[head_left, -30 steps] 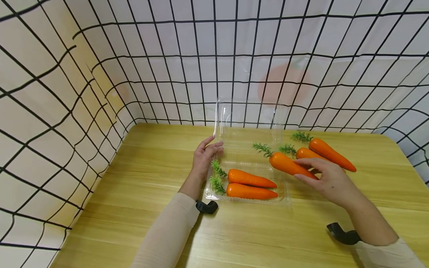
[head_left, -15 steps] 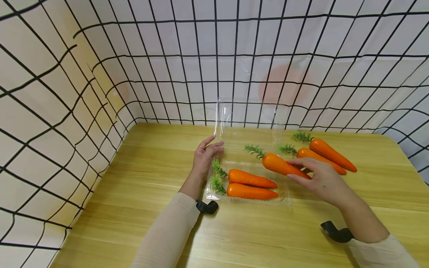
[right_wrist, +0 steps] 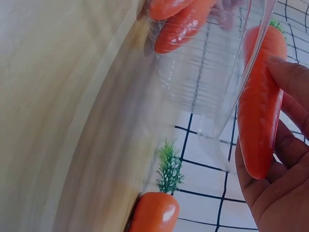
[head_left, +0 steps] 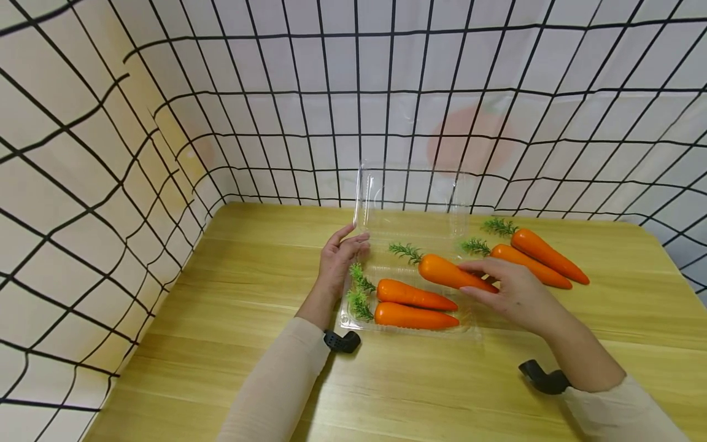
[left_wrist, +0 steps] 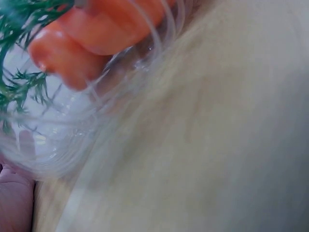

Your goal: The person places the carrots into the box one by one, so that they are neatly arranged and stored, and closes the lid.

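Observation:
My right hand (head_left: 516,294) pinches an orange carrot (head_left: 446,270) with a green leafy top, held over the back right of a clear plastic clamshell box (head_left: 469,325). The right wrist view shows the thumb and fingers around the tapered half of this carrot (right_wrist: 260,111). Two more carrots lie side by side in the box, a rear carrot (head_left: 414,293) and a front carrot (head_left: 414,315), leaves to the left. My left hand (head_left: 335,261) rests at the box's left side near the hinge, its fingers loosely extended. In the left wrist view, only part of this hand (left_wrist: 15,198) shows.
Two loose carrots lie on the wooden table (head_left: 232,307) to the right, a nearer carrot (head_left: 533,265) partly behind my right hand and a farther carrot (head_left: 549,255). The box's raised lid (head_left: 411,196) leans back near the white sheet with a black grid (head_left: 265,116).
My right hand has carried the carrot leftward, from the box's right side to over its back part. The nearer loose carrot shows more. My left hand and the box have stayed in place.

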Motion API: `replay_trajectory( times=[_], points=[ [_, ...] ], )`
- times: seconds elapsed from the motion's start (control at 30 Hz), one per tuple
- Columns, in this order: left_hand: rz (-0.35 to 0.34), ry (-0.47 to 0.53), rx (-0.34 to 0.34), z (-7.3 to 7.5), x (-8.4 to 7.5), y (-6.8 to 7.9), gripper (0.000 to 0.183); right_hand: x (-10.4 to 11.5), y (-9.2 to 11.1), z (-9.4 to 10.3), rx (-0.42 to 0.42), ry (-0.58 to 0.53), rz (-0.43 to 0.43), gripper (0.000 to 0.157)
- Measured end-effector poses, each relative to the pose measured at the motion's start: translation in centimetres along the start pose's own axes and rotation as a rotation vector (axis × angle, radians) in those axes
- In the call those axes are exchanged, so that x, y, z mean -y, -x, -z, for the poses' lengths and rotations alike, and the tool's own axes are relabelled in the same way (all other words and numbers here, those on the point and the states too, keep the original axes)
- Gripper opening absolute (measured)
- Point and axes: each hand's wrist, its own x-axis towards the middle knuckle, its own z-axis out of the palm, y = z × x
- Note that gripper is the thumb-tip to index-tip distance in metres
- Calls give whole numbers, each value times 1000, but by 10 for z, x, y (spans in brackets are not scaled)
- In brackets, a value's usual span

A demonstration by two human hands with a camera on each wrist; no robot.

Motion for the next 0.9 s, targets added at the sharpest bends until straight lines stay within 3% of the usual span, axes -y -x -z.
replay_trajectory(
  times=[0.9],
  points=[
    [21, -54, 5, 1, -4, -2, 54, 25, -38, -5, 136, -33, -26, 40]
  ],
)
